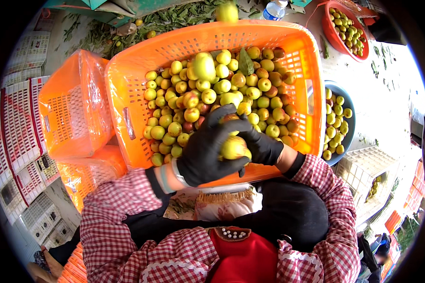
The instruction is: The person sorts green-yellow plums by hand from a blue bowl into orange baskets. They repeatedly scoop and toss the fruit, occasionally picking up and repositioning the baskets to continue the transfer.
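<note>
Black gloves cover both of my hands, which meet over the near part of an orange plastic basket (212, 30) of yellow-green and reddish jujubes (264, 84). My left hand (210, 148) is curled around jujubes (233, 146) at its palm side. Close against it, my right hand (260, 141) has its fingers partly hidden behind the left; its exact hold is unclear. Another jujube (229, 118) shows between the two hands' fingers. A large-looking jujube (204, 66) appears above the pile, and a blurred one (227, 12) is at the far rim. A green leaf (246, 62) lies on the fruit.
Wrapped orange baskets (74, 106) stand at left, beside white crates (21, 116). To the right are a blue basin (349, 131) of jujubes, a pale crate (368, 177) and a red basin (326, 32). Loose leaves (177, 21) and a plastic bottle (274, 11) lie beyond the basket.
</note>
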{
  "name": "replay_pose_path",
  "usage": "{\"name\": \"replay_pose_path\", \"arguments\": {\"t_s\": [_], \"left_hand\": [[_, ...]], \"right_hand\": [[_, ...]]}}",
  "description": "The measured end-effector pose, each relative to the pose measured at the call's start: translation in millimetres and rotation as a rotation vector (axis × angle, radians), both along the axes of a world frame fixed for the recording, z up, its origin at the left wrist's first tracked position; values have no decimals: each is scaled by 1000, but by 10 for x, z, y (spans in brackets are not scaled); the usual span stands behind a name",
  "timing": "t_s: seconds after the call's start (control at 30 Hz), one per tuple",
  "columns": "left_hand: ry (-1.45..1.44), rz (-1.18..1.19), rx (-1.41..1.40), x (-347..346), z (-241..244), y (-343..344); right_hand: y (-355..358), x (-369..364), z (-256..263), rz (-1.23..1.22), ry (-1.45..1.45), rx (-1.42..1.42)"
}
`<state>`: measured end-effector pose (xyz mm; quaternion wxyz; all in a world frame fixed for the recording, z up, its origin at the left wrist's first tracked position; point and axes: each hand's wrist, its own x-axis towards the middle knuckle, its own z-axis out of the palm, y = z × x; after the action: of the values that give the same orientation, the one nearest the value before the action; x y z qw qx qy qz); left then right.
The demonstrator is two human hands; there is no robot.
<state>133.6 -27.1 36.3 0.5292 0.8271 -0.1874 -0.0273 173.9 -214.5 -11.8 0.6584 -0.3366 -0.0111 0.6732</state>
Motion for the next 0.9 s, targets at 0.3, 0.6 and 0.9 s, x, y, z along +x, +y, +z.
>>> {"name": "replay_pose_path", "arguments": {"t_s": [0.3,0.6,0.9], "left_hand": [[-261,111,-9,522,172,-1315],[-235,-30,32,347,-184,-1865],[-21,33,792,169,-698,-373]], "right_hand": [[-1066,-126,-13,-1095,-124,12],[-2424,212,91,-1274,-351,-94],[-3191,158,-1235,-168,-1560,-1985]]}}
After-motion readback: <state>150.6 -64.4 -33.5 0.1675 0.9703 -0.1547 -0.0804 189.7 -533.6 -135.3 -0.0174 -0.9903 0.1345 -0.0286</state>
